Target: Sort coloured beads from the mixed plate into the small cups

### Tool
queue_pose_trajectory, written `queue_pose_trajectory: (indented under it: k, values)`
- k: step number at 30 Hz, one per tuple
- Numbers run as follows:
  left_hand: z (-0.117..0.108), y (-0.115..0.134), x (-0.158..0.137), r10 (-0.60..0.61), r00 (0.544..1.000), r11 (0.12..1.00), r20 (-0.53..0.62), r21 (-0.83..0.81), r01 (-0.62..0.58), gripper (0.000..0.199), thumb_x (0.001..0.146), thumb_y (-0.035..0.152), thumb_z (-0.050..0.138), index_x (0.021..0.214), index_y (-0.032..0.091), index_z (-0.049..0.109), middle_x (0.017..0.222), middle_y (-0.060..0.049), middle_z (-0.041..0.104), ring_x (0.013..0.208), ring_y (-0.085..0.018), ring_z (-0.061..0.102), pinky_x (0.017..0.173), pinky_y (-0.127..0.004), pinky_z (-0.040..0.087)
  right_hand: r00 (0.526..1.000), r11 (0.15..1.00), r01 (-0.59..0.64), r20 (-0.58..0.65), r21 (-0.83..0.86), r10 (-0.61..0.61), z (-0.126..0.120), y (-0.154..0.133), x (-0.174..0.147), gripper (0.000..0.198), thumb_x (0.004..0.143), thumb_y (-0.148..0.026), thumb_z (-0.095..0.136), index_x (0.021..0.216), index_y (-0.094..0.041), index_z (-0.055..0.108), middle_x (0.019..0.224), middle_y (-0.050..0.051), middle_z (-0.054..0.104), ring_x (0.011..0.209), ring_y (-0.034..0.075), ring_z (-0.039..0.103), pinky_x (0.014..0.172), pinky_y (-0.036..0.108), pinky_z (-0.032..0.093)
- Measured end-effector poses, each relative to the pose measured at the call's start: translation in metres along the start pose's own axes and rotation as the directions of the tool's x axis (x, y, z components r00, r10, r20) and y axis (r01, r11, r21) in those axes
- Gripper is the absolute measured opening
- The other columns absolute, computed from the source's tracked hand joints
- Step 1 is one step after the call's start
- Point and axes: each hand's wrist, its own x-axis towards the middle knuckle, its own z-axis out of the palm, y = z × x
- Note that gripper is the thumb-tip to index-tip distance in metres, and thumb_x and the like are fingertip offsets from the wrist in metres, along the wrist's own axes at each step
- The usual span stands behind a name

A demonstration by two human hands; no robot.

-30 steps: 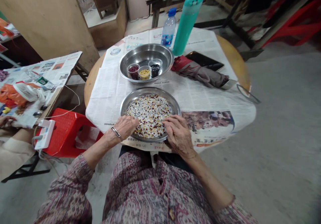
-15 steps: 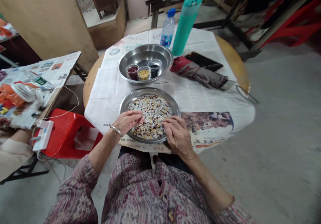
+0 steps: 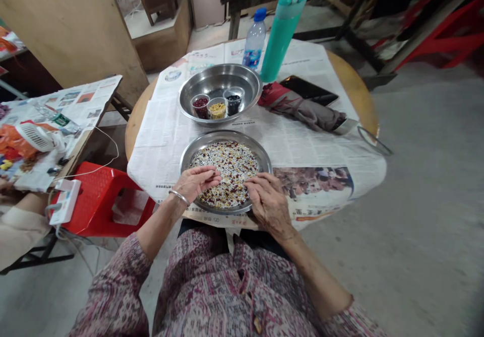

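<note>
A round metal tray (image 3: 264, 156) full of mixed grains and beans (image 3: 229, 165), white, yellow and dark red, lies in front of me. Over its left side, my left hand (image 3: 196, 182) has its thumb and fingers pressed together; whatever they pinch is too small to make out. My right hand (image 3: 268, 201) rests at the tray's right rim, fingers curled and thumb against the fingertips, their contents hidden. Behind the tray, a metal basin (image 3: 212, 79) holds a cup of dark red beans (image 3: 200, 106), a cup of yellow grains (image 3: 217, 109) and a cup of black beans (image 3: 233, 101).
Newspaper (image 3: 159, 140) covers the round table. A clear bottle (image 3: 255, 40), a teal bottle (image 3: 283, 32), a folded umbrella (image 3: 302, 108) and a dark phone (image 3: 310, 90) stand or lie at the back. To the left are a red stool (image 3: 102, 196), a power strip (image 3: 66, 202) and another person's arm (image 3: 32, 207).
My left hand has shifted slightly to the right over the tray, still pinched. My right hand stays at the right rim. The view has moved a little.
</note>
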Motion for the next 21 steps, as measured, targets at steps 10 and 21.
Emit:
queue_pose_trajectory:
  k: [10,21]
  values:
    - [0.002,0.0026,0.0013,-0.001,1.0,1.0,0.009,-0.025,0.001,0.007,0.083,0.006,0.065,0.087,0.007,0.07,0.071,-0.006,0.07,0.061,-0.008,0.065,0.061,-0.018,0.054,1.0,1.0,0.004,0.006,-0.003,-0.004,-0.0009,-0.0003,0.0003,0.025,0.095,-0.02,0.045,0.1,-0.019,0.07,0.103,0.008,0.07,0.112,0.026,0.054,0.101,0.048,0.046]
    - [0.0034,0.0064,-0.0014,0.004,1.0,0.998,-0.009,-0.069,-0.004,0.007,0.08,0.007,0.068,0.086,0.009,0.068,0.067,-0.002,0.066,0.056,-0.005,0.06,0.056,-0.016,0.049,0.998,0.999,0.051,-0.039,0.011,-0.05,0.0006,0.0012,-0.0002,0.021,0.093,-0.017,0.049,0.103,-0.019,0.068,0.103,0.009,0.07,0.111,0.026,0.055,0.099,0.047,0.048]
